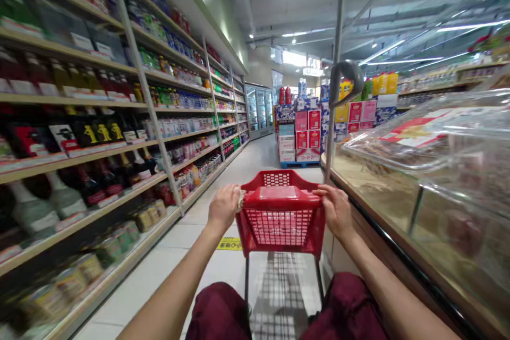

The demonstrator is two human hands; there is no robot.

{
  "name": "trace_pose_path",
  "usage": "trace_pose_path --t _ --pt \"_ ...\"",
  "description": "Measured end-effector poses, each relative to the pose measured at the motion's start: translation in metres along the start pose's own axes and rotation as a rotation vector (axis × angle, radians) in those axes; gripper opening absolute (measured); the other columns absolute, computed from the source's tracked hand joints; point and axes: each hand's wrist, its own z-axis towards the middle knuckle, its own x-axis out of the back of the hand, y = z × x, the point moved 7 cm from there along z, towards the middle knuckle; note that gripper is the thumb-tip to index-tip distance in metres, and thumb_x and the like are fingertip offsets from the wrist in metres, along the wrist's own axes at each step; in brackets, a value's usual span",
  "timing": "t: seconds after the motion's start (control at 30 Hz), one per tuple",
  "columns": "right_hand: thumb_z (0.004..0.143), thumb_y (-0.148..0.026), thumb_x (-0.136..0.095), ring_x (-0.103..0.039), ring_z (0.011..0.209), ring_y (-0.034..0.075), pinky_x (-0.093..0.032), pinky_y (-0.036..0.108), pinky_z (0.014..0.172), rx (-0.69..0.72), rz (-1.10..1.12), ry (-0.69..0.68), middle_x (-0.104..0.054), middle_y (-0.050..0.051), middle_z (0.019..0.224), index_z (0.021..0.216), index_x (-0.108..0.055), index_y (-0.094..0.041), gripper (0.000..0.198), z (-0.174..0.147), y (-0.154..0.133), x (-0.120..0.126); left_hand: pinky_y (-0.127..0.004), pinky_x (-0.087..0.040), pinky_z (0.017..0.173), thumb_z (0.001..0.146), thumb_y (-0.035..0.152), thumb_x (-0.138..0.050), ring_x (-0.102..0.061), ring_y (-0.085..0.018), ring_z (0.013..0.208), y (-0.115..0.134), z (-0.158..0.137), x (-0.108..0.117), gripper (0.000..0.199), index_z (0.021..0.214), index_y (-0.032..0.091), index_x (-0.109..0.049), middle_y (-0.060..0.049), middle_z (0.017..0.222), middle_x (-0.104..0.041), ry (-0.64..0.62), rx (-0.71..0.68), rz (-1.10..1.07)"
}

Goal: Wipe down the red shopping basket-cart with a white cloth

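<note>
Floor (255, 151): pale, tiled, glossy. Left shelves (79, 160), pale boards on metal posts, carry bottles, cans and boxes. Glass-door coolers (261, 109) stand far off. From here I note red, pink and blue-white cartons (308, 127) stacked on a blue pallet (298, 164), far centre. The near right bench (398, 251) has a black rail and bears clear plastic packs (442, 143).

Cart (279, 228): red plastic, lattice-walled, in the aisle ahead of the wearer's burgundy trousers (221, 308). Left grip (225, 204) closed around the handle's (279, 202) left end, a pale crumpled scrap (241, 199) beside it; right grip (333, 207) curled over the right end.

Writing: one pack carries a red-and-white label (414, 133); a yellow floor sign (231, 244) bears dark characters, partly covered. Brands too blurred to read.
</note>
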Motion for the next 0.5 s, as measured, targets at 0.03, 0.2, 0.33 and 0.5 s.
trace_pose_path --t 0.03,0.2,0.33,0.5 --pt "0.082 -0.023 -0.033 -0.056 0.085 0.018 -0.031 0.037 0.083 -0.003 -0.002 0.002 -0.068 0.002 0.084 0.097 -0.051 -0.020 0.024 0.000 0.000 0.000 -0.040 -0.046 0.085 0.087 0.028 -0.030 -0.058 -0.021 0.093 0.017 0.002 -0.008 0.034 0.096 0.012 -0.059 -0.010 0.097 -0.065 0.002 -0.007 -0.003" --pt "0.081 -0.023 -0.034 -0.057 0.085 0.018 -0.032 0.038 0.083 -0.002 -0.005 -0.009 -0.068 0.001 0.085 0.097 -0.052 -0.021 0.024 0.000 0.001 0.000 -0.037 -0.037 0.098 0.085 0.027 -0.036 -0.050 -0.018 0.109 0.095 0.004 -0.035 0.029 0.103 0.015 -0.056 -0.008 0.110 -0.060 -0.049 -0.223 -0.069" --pt "0.082 -0.023 -0.033 -0.057 0.086 0.018 -0.032 0.037 0.084 0.012 0.001 -0.022 -0.068 0.001 0.085 0.098 -0.051 -0.021 0.024 0.002 0.000 0.002 -0.035 -0.037 0.099 0.085 0.027 -0.038 -0.048 -0.017 0.111 0.085 0.004 -0.028 0.029 0.106 0.015 -0.054 -0.007 0.114 -0.058 -0.116 -0.264 -0.116" --pt "0.083 -0.023 -0.033 -0.056 0.087 0.018 -0.032 0.038 0.085 0.027 0.005 -0.003 -0.067 0.002 0.086 0.095 -0.052 -0.021 0.023 0.002 -0.007 0.001 -0.035 -0.047 0.085 0.086 0.026 -0.033 -0.059 -0.018 0.094 0.047 0.014 -0.017 0.029 0.095 0.016 -0.059 -0.007 0.096 -0.065 -0.104 -0.015 -0.064"
